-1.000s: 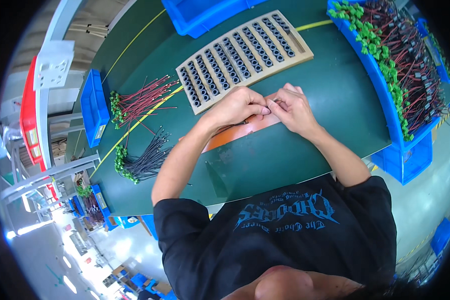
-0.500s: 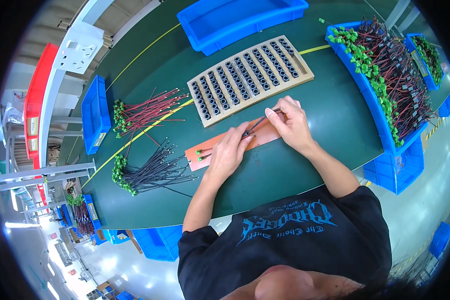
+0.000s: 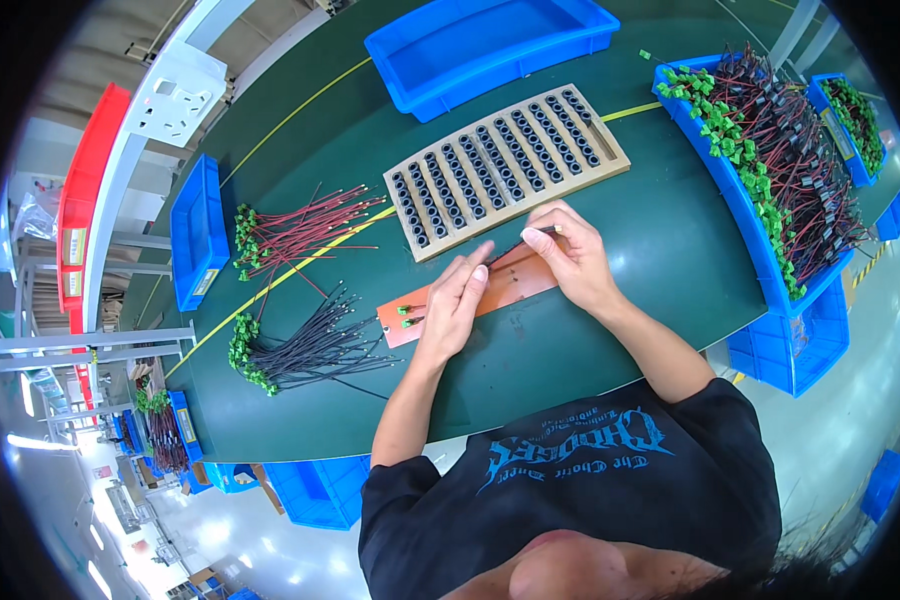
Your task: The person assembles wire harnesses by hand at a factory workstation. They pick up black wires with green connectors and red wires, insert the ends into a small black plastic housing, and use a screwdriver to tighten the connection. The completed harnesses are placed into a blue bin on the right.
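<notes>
Apparently mid-batch: the right hand [image 3: 573, 262] pinches wires [image 3: 509, 255], frame centre; the left hand [image 3: 452, 310] is half open, its hold unclear. Upper right, joined-looking cables [image 3: 790, 165] fill a bin [image 3: 727, 208]; far left, a red bunch [image 3: 310, 228] and black bunch [image 3: 305, 348] remain.

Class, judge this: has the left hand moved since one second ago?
Yes: the left hand has moved left and toward the person, judged against the wooden tray.

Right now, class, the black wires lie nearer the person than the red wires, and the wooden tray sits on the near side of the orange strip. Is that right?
Not quite: the wooden tray sits on the far side of the orange strip, as the head view shows.
</notes>
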Demonstrator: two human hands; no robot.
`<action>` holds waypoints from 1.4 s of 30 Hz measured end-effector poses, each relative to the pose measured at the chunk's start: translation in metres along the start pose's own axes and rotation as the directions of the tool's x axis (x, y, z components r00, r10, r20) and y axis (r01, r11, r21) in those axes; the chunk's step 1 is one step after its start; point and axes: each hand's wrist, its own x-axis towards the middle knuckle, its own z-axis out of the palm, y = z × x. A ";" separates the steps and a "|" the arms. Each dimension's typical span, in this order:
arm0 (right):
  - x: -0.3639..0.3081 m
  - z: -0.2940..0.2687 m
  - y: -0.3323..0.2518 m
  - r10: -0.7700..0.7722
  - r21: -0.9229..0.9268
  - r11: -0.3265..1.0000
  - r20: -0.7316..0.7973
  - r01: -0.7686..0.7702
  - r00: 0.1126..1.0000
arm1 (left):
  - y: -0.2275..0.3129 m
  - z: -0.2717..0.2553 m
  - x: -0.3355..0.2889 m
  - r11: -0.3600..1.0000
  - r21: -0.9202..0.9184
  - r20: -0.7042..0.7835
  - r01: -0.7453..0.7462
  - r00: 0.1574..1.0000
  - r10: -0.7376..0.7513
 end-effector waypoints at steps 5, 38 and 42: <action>0.016 0.016 -0.009 0.212 0.274 0.932 0.122 -0.238 0.970 | 0.001 -0.035 0.001 0.974 -0.207 0.262 0.090 0.964 -0.033; 0.043 0.030 -0.043 -0.040 0.277 0.961 0.188 -0.014 0.981 | 0.049 -0.030 -0.007 0.605 -0.709 0.229 0.363 0.930 -0.288; 0.010 -0.008 -0.042 -0.068 -0.226 0.964 0.300 0.140 0.952 | 0.058 0.009 -0.001 0.623 -0.694 0.327 0.361 0.929 -0.174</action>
